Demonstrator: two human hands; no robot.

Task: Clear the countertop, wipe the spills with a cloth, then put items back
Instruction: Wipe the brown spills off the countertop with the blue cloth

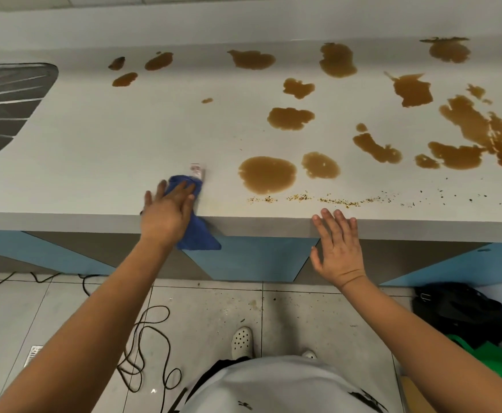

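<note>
A white countertop (124,138) carries several brown liquid spills, the nearest a round puddle (267,174) near the front edge. A line of brown crumbs (318,199) runs along that edge to the right. My left hand (166,213) presses flat on a blue cloth (197,234) at the front edge, left of the round puddle. Part of the cloth hangs down over the counter's front. A small white label or packet (197,170) lies just beyond the cloth. My right hand (337,245) hovers with fingers spread at the counter's front edge, holding nothing.
A steel sink drainboard (5,99) is set into the counter at the far left. On the tiled floor lie a dark cable (148,338), a black bag (458,311) and something green (488,362) at the right. My white shoe (242,341) stands below the counter.
</note>
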